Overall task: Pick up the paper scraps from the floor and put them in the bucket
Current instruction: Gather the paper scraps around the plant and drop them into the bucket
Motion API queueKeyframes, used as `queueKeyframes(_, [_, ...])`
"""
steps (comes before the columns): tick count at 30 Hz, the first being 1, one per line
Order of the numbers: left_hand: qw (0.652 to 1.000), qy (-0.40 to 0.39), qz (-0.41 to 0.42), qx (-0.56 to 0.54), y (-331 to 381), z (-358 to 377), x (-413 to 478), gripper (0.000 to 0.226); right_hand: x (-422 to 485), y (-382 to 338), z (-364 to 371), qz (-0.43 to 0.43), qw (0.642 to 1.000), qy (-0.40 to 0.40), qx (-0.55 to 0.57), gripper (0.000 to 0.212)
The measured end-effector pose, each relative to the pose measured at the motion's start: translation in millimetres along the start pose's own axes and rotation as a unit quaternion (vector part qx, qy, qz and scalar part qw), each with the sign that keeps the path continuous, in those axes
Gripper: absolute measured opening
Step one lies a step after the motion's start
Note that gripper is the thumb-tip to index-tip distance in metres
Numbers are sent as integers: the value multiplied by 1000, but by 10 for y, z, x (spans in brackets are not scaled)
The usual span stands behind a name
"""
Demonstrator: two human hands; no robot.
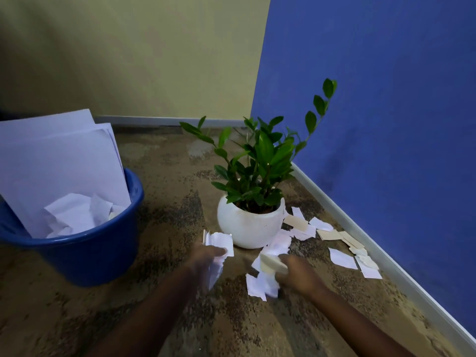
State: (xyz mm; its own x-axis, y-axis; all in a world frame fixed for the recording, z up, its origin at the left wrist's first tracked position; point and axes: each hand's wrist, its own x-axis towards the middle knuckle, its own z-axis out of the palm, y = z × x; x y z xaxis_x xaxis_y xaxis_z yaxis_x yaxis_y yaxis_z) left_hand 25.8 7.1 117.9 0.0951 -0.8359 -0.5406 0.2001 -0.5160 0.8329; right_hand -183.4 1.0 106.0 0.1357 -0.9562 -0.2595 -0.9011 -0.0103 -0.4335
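Note:
A blue bucket (pixel 103 256) stands on the floor at the left, holding large white sheets and crumpled scraps. My left hand (pixel 206 258) is shut on a bunch of white paper scraps (pixel 219 243), just left of the plant pot. A little to the right, my right hand (pixel 296 274) grips a pale folded scrap (pixel 270 262) and rests over more white scraps (pixel 257 284) lying on the floor. Several other white and beige scraps (pixel 342 257) lie scattered to the right of the pot, along the blue wall.
A green plant in a round white pot (pixel 247 225) stands on the brown speckled carpet between the bucket and the scattered scraps. A blue wall with a grey skirting (pixel 386 256) runs along the right; a beige wall closes the back.

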Motion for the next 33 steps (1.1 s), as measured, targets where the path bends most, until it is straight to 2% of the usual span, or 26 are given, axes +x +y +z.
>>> queueKeyframes(5, [997, 40, 61, 30, 552, -248, -51, 46, 42, -680, -242, -36, 994, -11, 100, 35])
queueKeyframes(10, [986, 89, 141, 9, 1150, -659, -149, 57, 115, -1485, -366, -85, 980, -21, 179, 42])
queueKeyframes(16, [957, 213, 197, 24, 1446, -1342, -33, 61, 345, -2517, -312, -113, 962, -17, 247, 44])
queueKeyframes(23, [920, 360, 145, 49, 1324, -1978, 137, 52, 619, -3291, 86, -79, 960, -21, 267, 48])
queueKeyframes(26, [920, 373, 89, 83, 1224, -2069, 197, 58, 678, -3461, 214, -56, 964, -43, 257, 44])
queueKeyframes(29, [925, 362, 24, 113, 1209, -2090, 283, 65, 751, -3505, 327, -67, 959, -69, 265, 47])
queueKeyframes(33, [917, 364, -4, 164, 1281, -1939, 356, 73, 797, -3365, 351, -92, 957, -39, 272, 45])
